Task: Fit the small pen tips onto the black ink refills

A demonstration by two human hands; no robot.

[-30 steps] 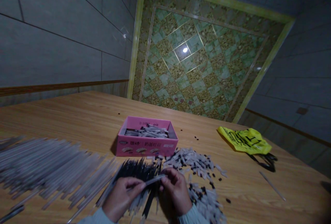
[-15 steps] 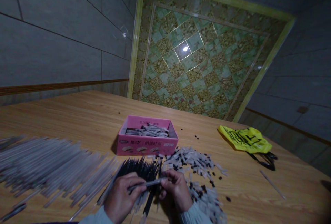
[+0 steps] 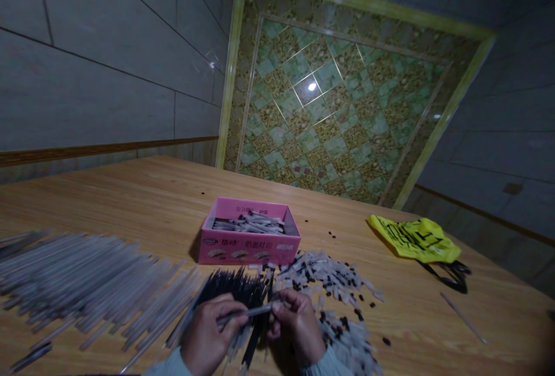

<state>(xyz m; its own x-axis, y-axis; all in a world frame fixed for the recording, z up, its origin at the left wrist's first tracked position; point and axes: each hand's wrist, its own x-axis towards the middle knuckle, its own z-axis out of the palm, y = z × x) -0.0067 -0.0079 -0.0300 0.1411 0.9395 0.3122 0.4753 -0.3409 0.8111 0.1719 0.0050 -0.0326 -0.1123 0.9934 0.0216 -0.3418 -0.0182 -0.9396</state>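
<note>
A slim grey pen (image 3: 259, 309) spans the gap between my hands, lying nearly level. My left hand (image 3: 211, 328) is closed around its left part, thumb and fingers pinching it. At the other end the fingertips of my right hand (image 3: 300, 323) are closed on the pen's tip; any small piece there is hidden. Under and behind both hands lies a bundle of dark, thin pen refills (image 3: 234, 283), points facing away. To the right spreads a heap of small translucent and black pen caps or plugs (image 3: 323, 272). Long clear pen tubes (image 3: 82, 275) lie in rows at left.
A pink box (image 3: 249, 251) holding several finished-looking pens (image 3: 255, 223) stands behind the refills. At right lie a yellow bag (image 3: 416, 240) with black straps and a single thin stick (image 3: 463, 317). A dark pen (image 3: 30, 358) rests near the left front. Tiled walls enclose the wooden table (image 3: 143, 191).
The view has shifted slightly, so everything sits a little lower and to the right. Both hands keep nearly the same hold on the pen.
</note>
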